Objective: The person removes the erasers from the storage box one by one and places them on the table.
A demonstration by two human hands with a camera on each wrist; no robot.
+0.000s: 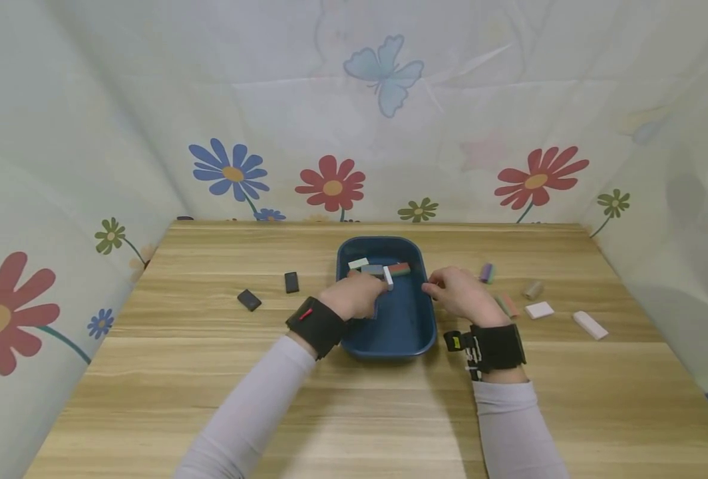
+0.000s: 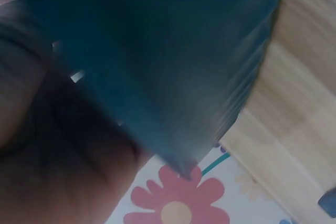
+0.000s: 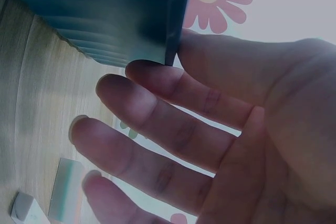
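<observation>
A dark blue plastic bin (image 1: 398, 332) stands mid-table with several small eraser-like blocks toward its far end. Among them are a white block (image 1: 388, 277), a red-and-green striped block (image 1: 398, 269), a grey block (image 1: 372, 270) and a pale green block (image 1: 358, 263). My left hand (image 1: 356, 295) reaches down into the bin, its fingers beside the white block; whether they grip anything is hidden. At the bin's right rim, my right hand (image 1: 462, 293) pinches the wall between thumb (image 3: 226, 64) and index finger, the other fingers spread outside.
Right of the bin lie a purple-and-green block (image 1: 487, 272), an orange-and-green block (image 1: 507, 305), a tan roll-like piece (image 1: 533, 289) and two white blocks, one flat (image 1: 539, 310), one longer (image 1: 590, 325). Two black blocks, one nearer (image 1: 249, 300), one farther (image 1: 291, 282), lie left.
</observation>
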